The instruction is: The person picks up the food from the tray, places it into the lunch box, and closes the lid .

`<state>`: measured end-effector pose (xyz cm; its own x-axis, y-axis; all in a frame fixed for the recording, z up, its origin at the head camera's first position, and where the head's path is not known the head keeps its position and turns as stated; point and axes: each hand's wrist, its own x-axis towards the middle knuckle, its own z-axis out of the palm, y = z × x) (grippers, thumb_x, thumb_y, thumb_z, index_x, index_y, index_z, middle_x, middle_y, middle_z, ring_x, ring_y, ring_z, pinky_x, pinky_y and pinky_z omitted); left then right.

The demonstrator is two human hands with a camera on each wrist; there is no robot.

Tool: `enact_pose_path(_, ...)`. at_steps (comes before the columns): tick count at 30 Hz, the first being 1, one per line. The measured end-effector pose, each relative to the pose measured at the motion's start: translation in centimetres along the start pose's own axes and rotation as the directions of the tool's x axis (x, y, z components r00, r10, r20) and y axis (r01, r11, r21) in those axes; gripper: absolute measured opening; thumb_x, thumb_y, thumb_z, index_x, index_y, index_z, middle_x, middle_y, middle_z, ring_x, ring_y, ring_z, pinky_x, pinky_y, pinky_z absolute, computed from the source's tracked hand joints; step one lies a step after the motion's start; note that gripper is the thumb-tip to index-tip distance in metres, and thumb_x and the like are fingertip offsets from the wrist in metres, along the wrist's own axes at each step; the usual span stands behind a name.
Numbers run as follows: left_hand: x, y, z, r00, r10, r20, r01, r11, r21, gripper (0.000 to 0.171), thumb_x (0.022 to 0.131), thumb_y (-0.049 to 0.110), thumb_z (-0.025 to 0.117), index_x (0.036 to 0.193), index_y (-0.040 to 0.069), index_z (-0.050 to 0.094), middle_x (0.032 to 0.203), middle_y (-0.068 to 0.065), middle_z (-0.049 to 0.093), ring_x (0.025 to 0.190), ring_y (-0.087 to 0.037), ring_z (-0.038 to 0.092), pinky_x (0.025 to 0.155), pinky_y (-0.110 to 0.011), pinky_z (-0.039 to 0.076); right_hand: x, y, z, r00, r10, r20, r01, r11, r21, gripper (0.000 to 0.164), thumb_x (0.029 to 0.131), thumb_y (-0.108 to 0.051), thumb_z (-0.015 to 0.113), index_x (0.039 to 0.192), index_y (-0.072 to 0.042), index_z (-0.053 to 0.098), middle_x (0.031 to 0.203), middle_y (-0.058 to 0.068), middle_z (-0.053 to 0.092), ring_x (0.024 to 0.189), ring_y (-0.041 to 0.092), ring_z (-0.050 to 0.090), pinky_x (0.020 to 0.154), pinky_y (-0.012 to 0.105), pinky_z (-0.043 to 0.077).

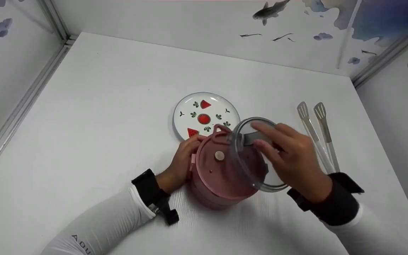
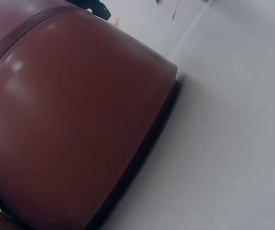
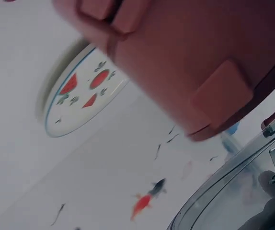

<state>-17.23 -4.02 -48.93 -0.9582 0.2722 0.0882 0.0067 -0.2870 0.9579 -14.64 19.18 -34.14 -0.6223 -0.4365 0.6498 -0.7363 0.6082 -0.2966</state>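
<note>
A round pink lunch pot (image 1: 207,193) with side clips stands upright in front of me, its pink top bearing a small pale round knob (image 1: 219,156) and a raised loop handle (image 1: 221,129). My left hand (image 1: 179,163) grips the pot's left side. The left wrist view is mostly filled by the pot's smooth wall (image 2: 80,110). With thumb and fingers at its grey handle (image 1: 253,138), my right hand (image 1: 292,156) holds a clear round lid (image 1: 238,159), tilted over the pot's right part. In the right wrist view, the lid's rim (image 3: 223,175) shows below the pot (image 3: 176,62).
Behind the pot lies a white plate (image 1: 184,102) with watermelon pictures, partly hidden by it. To the right, two slotted metal utensil heads (image 1: 321,111) on long pale handles lie on the white table (image 1: 101,106). Fish-patterned walls (image 1: 197,21) border the table.
</note>
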Motion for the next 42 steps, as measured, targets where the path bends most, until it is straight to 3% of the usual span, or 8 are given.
enact_pose_path(4,-0.2,0.0,0.0,1.0,-0.003,0.011,0.003,0.999,-0.045,0.041,0.102,0.028,0.034,0.113,0.004,0.066,0.111,-0.006,0.066,0.111,-0.017,0.06,0.092,-0.027,0.052,0.4,-1.8,1.6,0.989,-0.131,0.065,0.133,0.99,-0.04,0.041,0.1,-0.044,0.056,0.117,-0.011,0.074,0.075,0.005,0.059,0.054,0.01,0.054,0.049,0.024,0.05)
enact_pose_path(7,-0.3,-0.2,-0.2,0.998,0.039,0.052,-0.037,0.999,-0.037,0.044,0.105,0.027,0.028,0.115,0.003,0.064,0.111,-0.006,0.066,0.111,-0.018,0.059,0.094,-0.027,0.051,0.5,-2.4,2.7,0.977,-0.187,0.104,0.195,0.978,-0.07,0.041,0.1,-0.045,0.056,0.118,-0.013,0.074,0.077,0.005,0.062,0.055,0.014,0.06,0.051,0.029,0.054)
enact_pose_path(13,-0.3,-0.1,-0.3,0.987,0.123,0.105,-0.125,0.992,0.022,0.044,0.104,0.026,0.03,0.118,-0.001,0.061,0.112,-0.005,0.063,0.109,-0.016,0.057,0.095,-0.026,0.048,0.2,-2.8,3.7,0.973,-0.165,0.159,0.181,0.979,-0.095,0.039,0.098,-0.046,0.06,0.116,-0.016,0.076,0.073,0.003,0.057,0.052,0.014,0.053,0.051,0.029,0.053)
enact_pose_path(19,-0.9,1.4,0.2,0.977,0.179,0.113,-0.185,0.982,0.045,0.044,0.1,0.025,0.034,0.115,-0.006,0.061,0.109,-0.004,0.062,0.107,-0.015,0.056,0.094,-0.024,0.047,0.4,-3.2,4.2,0.973,-0.138,0.186,0.161,0.98,-0.117,0.035,0.093,-0.043,0.069,0.115,-0.017,0.076,0.077,0.005,0.063,0.058,0.018,0.062,0.054,0.031,0.056)
enact_pose_path(26,-1.2,2.5,0.4,0.987,0.132,0.092,-0.135,0.99,0.03,0.036,0.099,0.017,0.038,0.115,-0.006,0.061,0.112,-0.007,0.062,0.108,-0.011,0.055,0.094,-0.023,0.048,0.6,-4.0,4.4,0.974,-0.104,0.201,0.136,0.978,-0.156,0.036,0.09,-0.041,0.073,0.116,-0.017,0.076,0.079,0.005,0.066,0.059,0.02,0.065,0.053,0.032,0.056)
enact_pose_path(35,-1.0,2.7,0.5,0.997,0.022,0.071,-0.02,0.999,-0.037,0.043,0.098,0.025,0.036,0.116,-0.007,0.059,0.108,0.001,0.061,0.105,-0.009,0.057,0.093,-0.022,0.049,0.9,-3.6,4.6,0.976,-0.128,0.178,0.165,0.964,-0.21,0.037,0.089,-0.039,0.075,0.119,-0.017,0.075,0.077,0.004,0.061,0.057,0.018,0.062,0.051,0.031,0.055)
enact_pose_path(42,-1.1,2.7,0.5,0.997,0.026,0.079,-0.022,0.998,-0.057,0.052,0.099,0.037,0.039,0.121,-0.006,0.058,0.113,0.0,0.06,0.108,-0.01,0.057,0.094,-0.023,0.05,1.0,-2.9,5.0,0.975,-0.151,0.163,0.179,0.969,-0.171,0.035,0.09,-0.038,0.074,0.119,-0.018,0.075,0.082,0.005,0.065,0.064,0.019,0.067,0.053,0.032,0.056)
